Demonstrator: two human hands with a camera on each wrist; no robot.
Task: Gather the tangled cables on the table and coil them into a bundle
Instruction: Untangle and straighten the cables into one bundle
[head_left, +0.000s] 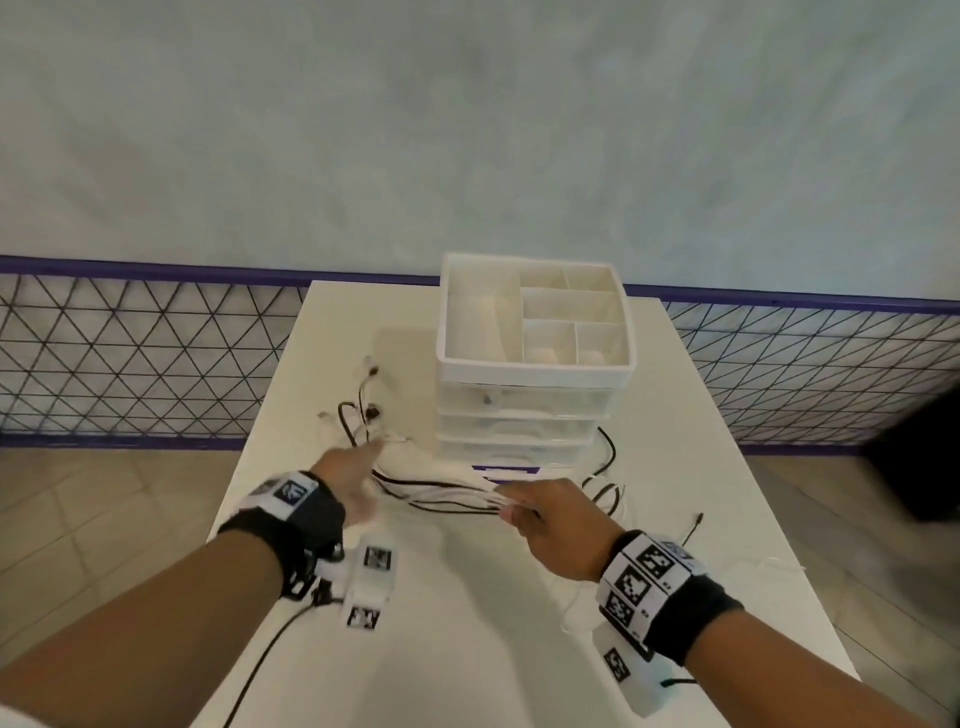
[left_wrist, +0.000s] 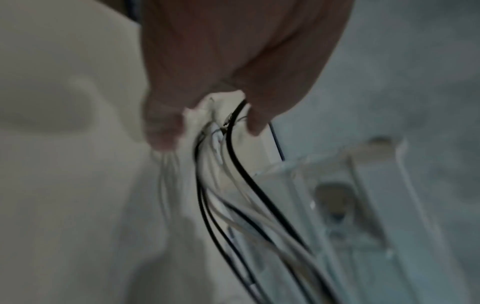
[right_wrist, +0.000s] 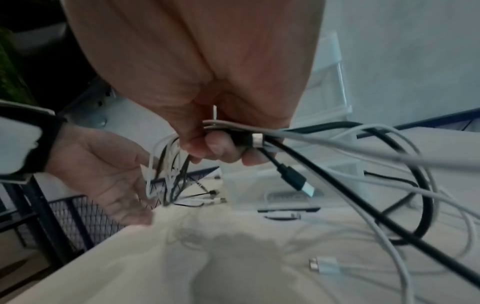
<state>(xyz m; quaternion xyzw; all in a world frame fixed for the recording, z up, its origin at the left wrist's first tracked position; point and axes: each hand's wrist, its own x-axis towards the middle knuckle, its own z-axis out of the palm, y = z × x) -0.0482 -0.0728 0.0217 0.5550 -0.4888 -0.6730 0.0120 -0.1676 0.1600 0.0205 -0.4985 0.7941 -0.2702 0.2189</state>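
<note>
The cables (head_left: 441, 491) are stretched above the tabletop (head_left: 467, 623), gripped in the right hand (head_left: 545, 525); the left hand (head_left: 353, 478), fingers relaxed, touches them. Loose tails should be drawn in evenly before coiling is begun.

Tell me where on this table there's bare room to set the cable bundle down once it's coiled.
Bare: the near table between both wrists, and the back left corner beside the drawer organizer. Crowded: cables strung between left hand and right hand, plus loose loops right of the organizer.
</note>
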